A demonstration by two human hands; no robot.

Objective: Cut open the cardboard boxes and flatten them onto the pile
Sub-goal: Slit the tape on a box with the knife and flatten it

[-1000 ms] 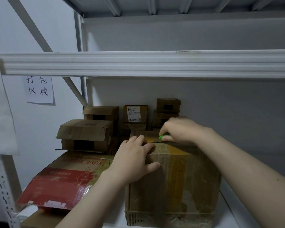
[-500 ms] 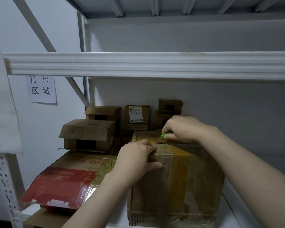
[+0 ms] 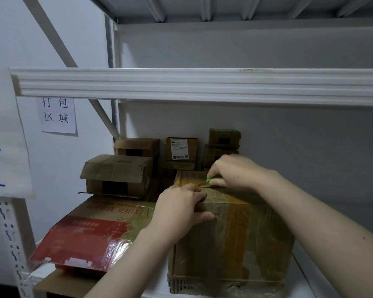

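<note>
A large brown cardboard box (image 3: pixel 230 244) wrapped in clear tape stands on the shelf in front of me. My left hand (image 3: pixel 181 209) grips its top front edge, fingers curled over the top and thumb pressed on the front face. My right hand (image 3: pixel 235 172) holds a green-handled cutter (image 3: pixel 211 180) on the box's top, its blade pointing left along the taped seam. A flattened red and tan box (image 3: pixel 91 233) lies tilted to the left on a low pile.
Several smaller taped boxes (image 3: pixel 119 173) stand at the back of the shelf against the wall. A white shelf beam (image 3: pixel 202 84) crosses overhead. A paper sign (image 3: pixel 58 115) hangs on the left wall beside a perforated upright post (image 3: pixel 13 244).
My right hand with the cutter has drawn slightly nearer along the box top. My left hand's fingers have curled tighter over the top edge. The view has shifted a little.
</note>
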